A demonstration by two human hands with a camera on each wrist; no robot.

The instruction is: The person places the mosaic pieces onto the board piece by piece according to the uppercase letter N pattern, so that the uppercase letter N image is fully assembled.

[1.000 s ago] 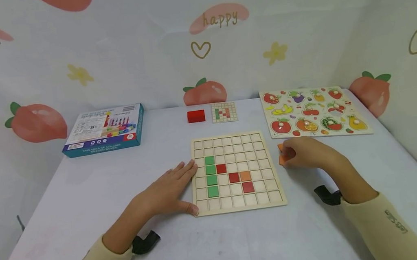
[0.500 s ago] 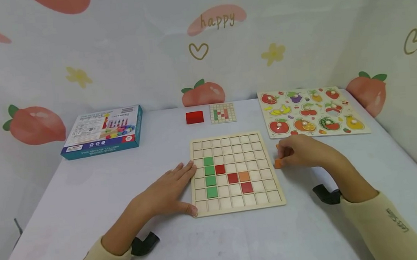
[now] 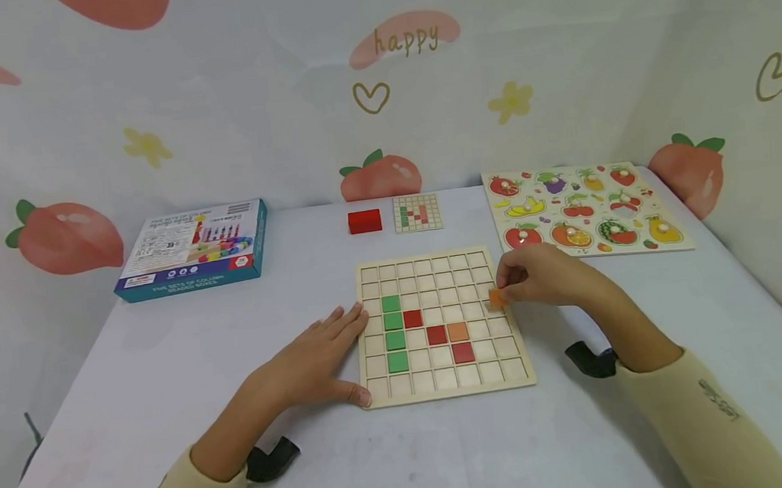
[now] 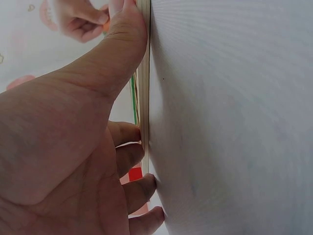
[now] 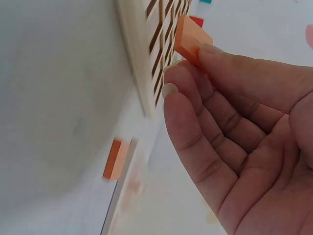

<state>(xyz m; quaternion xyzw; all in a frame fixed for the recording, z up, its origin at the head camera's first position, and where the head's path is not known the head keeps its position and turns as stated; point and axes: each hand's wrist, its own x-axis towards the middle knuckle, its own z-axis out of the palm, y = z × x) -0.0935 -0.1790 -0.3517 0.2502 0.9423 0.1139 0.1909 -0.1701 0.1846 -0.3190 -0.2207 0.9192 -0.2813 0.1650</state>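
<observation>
A wooden grid board [image 3: 426,386] lies flat on the white table. Set in its squares are a column of green tiles [image 3: 395,341], a diagonal of red tiles [image 3: 436,335] and one orange tile [image 3: 458,331]. My left hand [image 3: 311,361] rests along the board's left edge with fingers spread and straight. Thumb and fingers of my right hand [image 3: 545,276] pinch another orange tile [image 5: 191,40], over the board's right border. A further orange tile [image 5: 117,160] lies on the table to the right of the board, hidden by the hand in the head view.
Behind the board are a red block [image 3: 365,221] and a small printed pattern card [image 3: 418,213]. A fruit puzzle board [image 3: 588,213] lies at the back right, and a blue-edged toy box [image 3: 194,248] at the back left. A patterned cloth hangs behind.
My right hand has picked up an orange tile from beside the board and moved left with it to the board's right border. My left hand has stayed in place.
</observation>
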